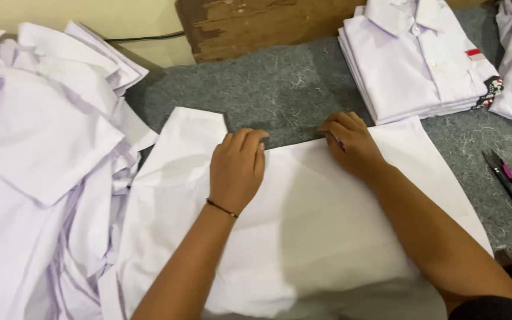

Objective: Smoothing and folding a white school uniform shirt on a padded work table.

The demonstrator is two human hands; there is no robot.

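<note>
A white shirt (303, 225) lies spread flat on the grey felt table (268, 89), back side up, one sleeve pointing up at the left. My left hand (236, 169) rests on its top edge with fingers curled down onto the cloth; a thin dark bracelet sits at the wrist. Further right on that edge, my right hand (351, 145) presses down with its fingertips pinching the fabric there.
A heap of loose white shirts (37, 154) fills the left side. A neat stack of folded white shirts (419, 59) sits at the back right. Small black thread snips (505, 176) lie at the right. A worn wooden board (256, 24) leans behind.
</note>
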